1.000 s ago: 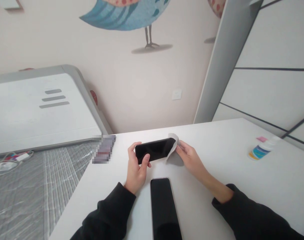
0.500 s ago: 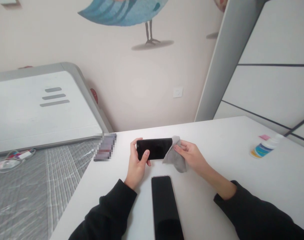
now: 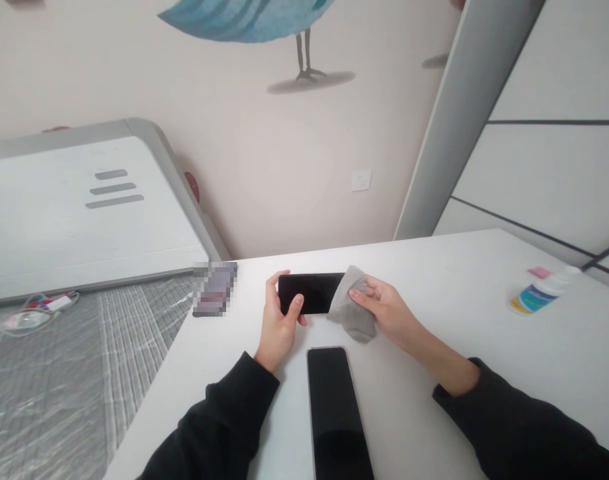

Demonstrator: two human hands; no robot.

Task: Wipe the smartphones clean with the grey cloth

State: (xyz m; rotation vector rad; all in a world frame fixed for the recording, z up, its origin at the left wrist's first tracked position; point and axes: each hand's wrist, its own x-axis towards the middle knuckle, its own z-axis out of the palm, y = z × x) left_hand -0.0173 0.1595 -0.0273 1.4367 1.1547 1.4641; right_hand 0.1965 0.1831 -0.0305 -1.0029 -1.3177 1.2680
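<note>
A black smartphone [image 3: 311,293] is held sideways above the white table, its dark screen facing me. My left hand [image 3: 280,320] grips its left end, thumb lying on the screen and fingers behind. In my right hand [image 3: 391,310] a grey cloth [image 3: 354,310] is pinched between thumb and fingers, draped over the phone's right end and hiding it. Below the hands, a second, larger phone [image 3: 337,407] lies on the table with its black screen up, cut off by the bottom edge of the view.
On the right of the white table [image 3: 434,280] a white bottle [image 3: 541,291] with a blue and yellow label lies tilted. A blurred flat item [image 3: 215,289] rests at the left edge. Beyond it are a plastic-covered mattress [image 3: 74,380] and cables [image 3: 41,310].
The view has shifted slightly. The grey cloth now covers a bit more of the phone's right end. My left hand keeps the same grip on the phone.
</note>
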